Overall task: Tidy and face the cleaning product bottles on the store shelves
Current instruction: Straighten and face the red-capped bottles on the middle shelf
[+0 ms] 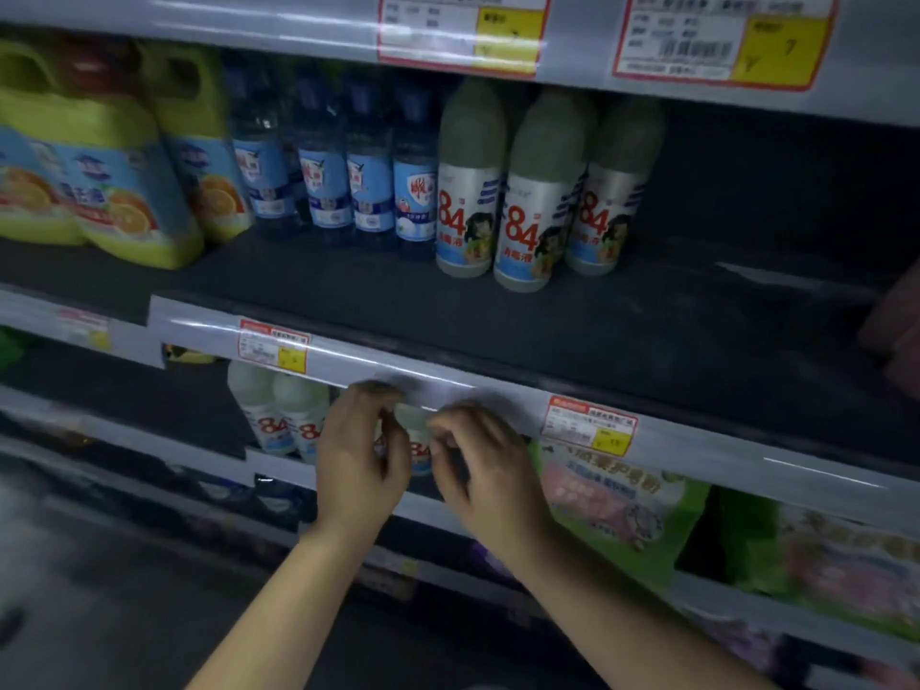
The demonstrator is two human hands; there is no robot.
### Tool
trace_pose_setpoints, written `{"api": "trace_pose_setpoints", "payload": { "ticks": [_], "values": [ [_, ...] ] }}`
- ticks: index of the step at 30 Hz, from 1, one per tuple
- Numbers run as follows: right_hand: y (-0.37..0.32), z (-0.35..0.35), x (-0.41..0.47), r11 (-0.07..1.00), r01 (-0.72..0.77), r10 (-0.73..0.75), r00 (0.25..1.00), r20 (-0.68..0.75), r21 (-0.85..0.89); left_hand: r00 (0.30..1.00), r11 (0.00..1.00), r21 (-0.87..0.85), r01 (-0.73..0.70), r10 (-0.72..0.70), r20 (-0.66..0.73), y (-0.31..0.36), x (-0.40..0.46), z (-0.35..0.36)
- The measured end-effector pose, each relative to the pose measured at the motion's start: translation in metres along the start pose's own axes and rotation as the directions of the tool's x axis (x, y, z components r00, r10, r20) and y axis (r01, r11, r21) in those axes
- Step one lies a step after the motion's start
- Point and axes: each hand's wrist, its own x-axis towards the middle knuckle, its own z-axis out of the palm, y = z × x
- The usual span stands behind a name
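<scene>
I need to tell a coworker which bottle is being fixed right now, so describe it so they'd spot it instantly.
Find the lower shelf under the grey price rail. Three white "84" bottles stand there; it's the rightmost bottle, the only one flanked by the left hand and right hand.

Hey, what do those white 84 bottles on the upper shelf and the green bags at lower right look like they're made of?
The 84 bottles look like opaque matte plastic: pale, dull bodies with no glare, wrapped in glossy printed labels. The green bags look like soft plastic film, judging by their creased, faintly shiny surface. Blur leaves both uncertain.
</scene>
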Motion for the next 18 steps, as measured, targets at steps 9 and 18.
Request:
{"api": "trace_pose_setpoints", "payload": {
  "ticks": [9,18],
  "values": [
    [0.06,0.075,-0.02,0.868,-0.471,0.496,0.805,0.325,-0.155,0.808,0.858,0.236,0.456,-0.51,0.294,-0.069,-0.038,0.028],
    [0.072,0.106,0.01,0.663,-0.74,0.732,0.611,0.3,-0.111,0.74,0.788,0.192,0.585,-0.615,0.27,-0.072,-0.026,0.058]
  ]
}}
